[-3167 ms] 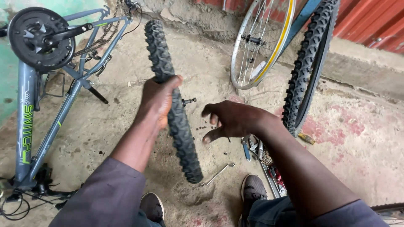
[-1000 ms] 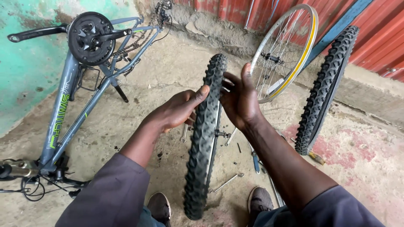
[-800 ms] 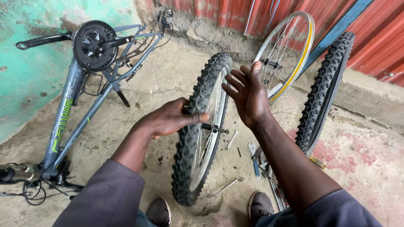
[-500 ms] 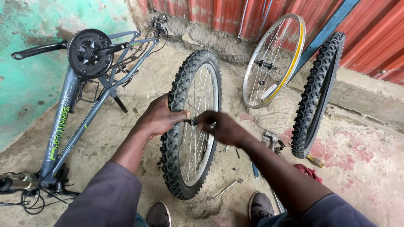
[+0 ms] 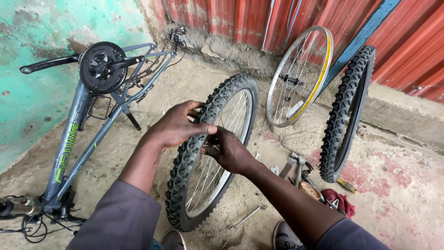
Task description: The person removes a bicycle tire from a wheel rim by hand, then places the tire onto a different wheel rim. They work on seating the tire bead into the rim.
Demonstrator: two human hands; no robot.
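A bicycle wheel with a knobby black tyre [image 5: 185, 176] stands upright on the concrete in front of me. My left hand [image 5: 178, 125] grips the top of the tyre, thumb over the tread. My right hand [image 5: 227, 149] reaches in among the spokes near the hub, fingers closed around the axle area; what it pinches is hidden.
An upside-down grey bicycle frame [image 5: 74, 139] lies at the left with its crank [image 5: 97, 67] up. A bare rim [image 5: 300, 74] and a loose black tyre [image 5: 344, 111] lean against the red corrugated wall. Tools [image 5: 296, 166], a spanner [image 5: 247, 216] and a red rag [image 5: 340, 201] lie by my right foot.
The wheel has turned from edge-on to showing its spokes. My right hand came off the tyre's top and moved down to the hub; the left stayed on the tyre.
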